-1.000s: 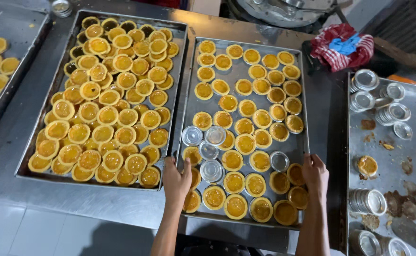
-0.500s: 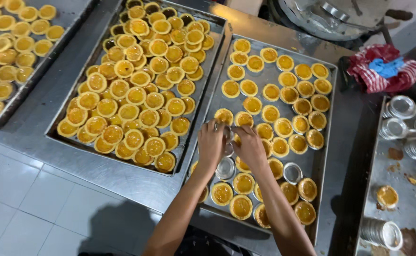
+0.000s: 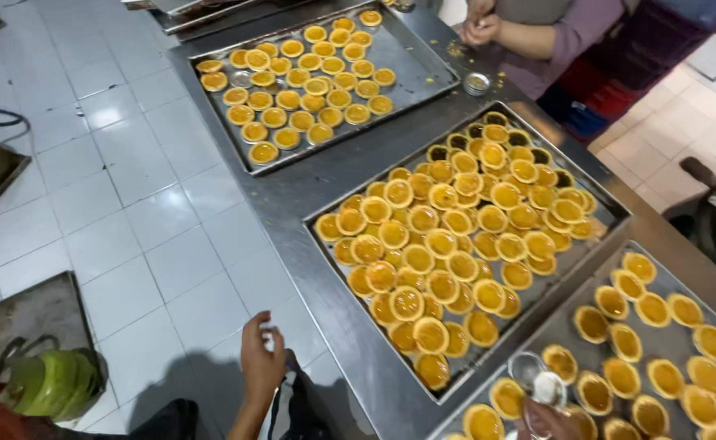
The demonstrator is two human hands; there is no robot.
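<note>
The right hand (image 3: pixel 547 420) is cut off by the bottom edge of the view; only its top shows, just beside a small empty metal tart mould (image 3: pixel 529 368) on the nearest baking tray (image 3: pixel 553 326). Whether its fingers are closed on anything cannot be told. The left hand (image 3: pixel 262 358) hangs off the table's edge over the white tiled floor (image 3: pixel 129 212), fingers loosely curled and holding nothing that I can see.

The mould looks like thin, light, stiff metal, probably slick with grease, so a pinch at the rim would suit it best. The egg tarts (image 3: pixel 619 379) around it look fragile: a crumbly shell and soft yellow filling, best lifted from below or by the sides, never pressed on top.

The middle tray (image 3: pixel 325 204) is heaped, with tarts overlapping, so the lower ones are partly hidden. The far tray (image 3: pixel 423 77) is half filled. Another person's hands (image 3: pixel 478 28) work at the table's far end; what they hold is too small to make out. A green object (image 3: pixel 52 381) on the floor is unclear
</note>
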